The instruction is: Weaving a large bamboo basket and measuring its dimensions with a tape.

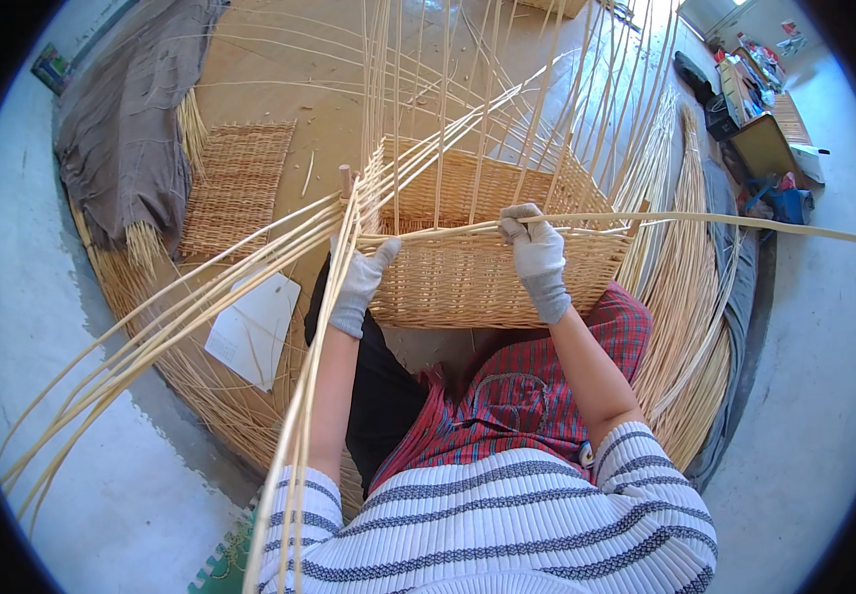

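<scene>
A seated person in a striped top works on a pale woven basket, which stands open-topped at the centre, just in front of the lap. Tall stakes rise from its walls. The gloved right hand is at the near rim, its grip pinching a long rod that runs along the rim and sticks out far to the right. The gloved left hand is at the near left corner, thumb at the rim; its fingers are partly hidden behind rods, so how tightly that grip is closed cannot be told. Beside it, loose rods cross near a short peg and fan out to the left.

The pinched rod could kink if bent too sharply, or spring up if the right grip slackens. Its long free end might catch the pile of rods on the right. The crossed rods could tangle or snag the left forearm, and an uneven pull might lean the stakes or skew the corner.
</scene>
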Demonstrator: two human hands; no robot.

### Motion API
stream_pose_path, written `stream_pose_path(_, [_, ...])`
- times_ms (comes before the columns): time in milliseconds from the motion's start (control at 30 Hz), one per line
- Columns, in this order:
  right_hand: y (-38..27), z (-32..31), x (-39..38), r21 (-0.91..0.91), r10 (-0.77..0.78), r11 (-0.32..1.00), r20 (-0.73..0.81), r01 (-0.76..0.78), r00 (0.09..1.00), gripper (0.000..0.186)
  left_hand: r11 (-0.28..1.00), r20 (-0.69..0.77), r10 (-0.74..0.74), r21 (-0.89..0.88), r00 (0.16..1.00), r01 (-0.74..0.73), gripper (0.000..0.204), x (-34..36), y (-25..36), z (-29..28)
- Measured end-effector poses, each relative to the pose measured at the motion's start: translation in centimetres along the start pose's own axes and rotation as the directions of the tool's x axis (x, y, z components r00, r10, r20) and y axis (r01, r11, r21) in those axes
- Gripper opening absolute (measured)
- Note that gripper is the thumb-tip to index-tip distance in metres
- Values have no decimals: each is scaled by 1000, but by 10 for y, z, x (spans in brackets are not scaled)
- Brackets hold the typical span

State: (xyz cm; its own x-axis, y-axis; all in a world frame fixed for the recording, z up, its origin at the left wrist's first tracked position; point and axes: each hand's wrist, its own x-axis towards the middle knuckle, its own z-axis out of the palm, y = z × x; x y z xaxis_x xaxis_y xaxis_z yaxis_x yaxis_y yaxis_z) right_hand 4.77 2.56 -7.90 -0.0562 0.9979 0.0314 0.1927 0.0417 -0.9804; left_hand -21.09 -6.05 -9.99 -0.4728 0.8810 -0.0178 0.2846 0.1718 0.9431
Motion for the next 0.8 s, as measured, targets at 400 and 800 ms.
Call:
stream_pose_path(400, [-149, 93, 80, 43, -398, 904, 445, 425, 802, 22, 986, -152, 5, -164, 988, -31, 108, 2, 10, -1])
stream_pose_path(800, [-132, 160, 118, -164, -493, 859, -11, 485, 870, 96, 790, -18, -104, -609, 994, 71, 59, 25, -27, 14])
